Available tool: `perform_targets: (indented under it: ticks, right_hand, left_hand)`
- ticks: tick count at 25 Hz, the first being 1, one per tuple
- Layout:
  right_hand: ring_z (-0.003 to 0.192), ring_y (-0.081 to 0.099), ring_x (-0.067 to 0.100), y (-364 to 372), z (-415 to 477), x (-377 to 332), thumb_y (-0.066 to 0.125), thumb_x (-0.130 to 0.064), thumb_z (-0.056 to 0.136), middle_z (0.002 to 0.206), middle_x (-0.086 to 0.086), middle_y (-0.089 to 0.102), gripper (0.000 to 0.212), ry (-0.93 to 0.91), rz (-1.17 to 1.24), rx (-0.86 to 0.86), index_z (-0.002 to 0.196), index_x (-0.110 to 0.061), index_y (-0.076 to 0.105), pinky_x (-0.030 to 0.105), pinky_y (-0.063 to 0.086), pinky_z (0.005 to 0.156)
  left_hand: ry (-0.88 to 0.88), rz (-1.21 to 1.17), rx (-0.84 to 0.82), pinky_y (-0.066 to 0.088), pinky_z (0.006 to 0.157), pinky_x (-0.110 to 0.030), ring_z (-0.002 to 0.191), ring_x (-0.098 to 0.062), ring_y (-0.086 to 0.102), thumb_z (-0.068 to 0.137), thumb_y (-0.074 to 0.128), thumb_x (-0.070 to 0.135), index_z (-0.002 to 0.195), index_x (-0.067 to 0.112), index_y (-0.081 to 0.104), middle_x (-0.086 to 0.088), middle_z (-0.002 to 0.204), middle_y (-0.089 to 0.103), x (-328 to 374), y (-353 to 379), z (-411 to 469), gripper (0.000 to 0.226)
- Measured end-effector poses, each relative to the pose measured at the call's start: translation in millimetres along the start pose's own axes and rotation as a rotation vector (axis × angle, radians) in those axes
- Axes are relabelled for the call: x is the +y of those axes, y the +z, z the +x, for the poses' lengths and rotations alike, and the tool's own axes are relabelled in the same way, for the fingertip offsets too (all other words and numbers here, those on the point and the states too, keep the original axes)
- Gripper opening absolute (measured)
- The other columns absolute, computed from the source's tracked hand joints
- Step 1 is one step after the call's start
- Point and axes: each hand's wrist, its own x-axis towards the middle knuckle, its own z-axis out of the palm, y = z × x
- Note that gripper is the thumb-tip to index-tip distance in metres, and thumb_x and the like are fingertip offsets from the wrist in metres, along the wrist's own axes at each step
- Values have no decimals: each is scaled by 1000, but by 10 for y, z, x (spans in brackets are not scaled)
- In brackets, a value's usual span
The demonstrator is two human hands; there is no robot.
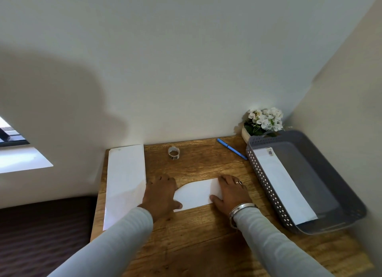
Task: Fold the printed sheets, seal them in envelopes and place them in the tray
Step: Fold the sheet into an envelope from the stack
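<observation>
One wooden table fills the lower part of the view and stands against a pale wall. On its right side sits a grey tray with perforated walls; a long white envelope lies flat inside it along the left wall. A stack of white sheets lies along the table's left edge, well apart from the tray.

Between the two, near the middle of the table, lies a white sheet with its left part curving over. Both hands rest on it, palms down. The left hand covers the sheet's left end, fingers loosely bent and thumb on the lower edge. The right hand presses the right end with fingers nearly straight and spread; neither hand is closed round anything.

White flowers stand in the back corner just behind the tray. A blue pen lies slantwise beside the tray's far corner, and a tape roll sits near the wall.
</observation>
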Motion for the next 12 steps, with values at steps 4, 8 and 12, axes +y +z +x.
perform_targets:
  ticks: [4,8,12]
  right_hand:
    - [142,27,28,-73,20,-7,59,-69,76,154,0,29,91,-1,28,-49,150,-28,26,48,31,114]
    - [140,27,29,-156,29,-57,66,-66,71,152,-1,27,86,-35,11,-111,144,-36,32,50,31,113]
    - [136,31,23,-192,-3,-174,70,-53,73,144,-6,39,67,-181,58,-108,133,-35,46,49,22,116]
  left_hand:
    - [4,-76,-89,37,109,-47,117,-18,48,71,80,57,110,32,56,8,121,55,16,16,5,52]
    - [16,-248,-115,42,105,-45,100,-12,54,70,86,40,100,35,53,13,103,59,40,16,15,44]
    - [31,-451,-114,53,93,-30,103,-11,58,77,82,23,120,38,49,11,116,61,62,58,-62,56]
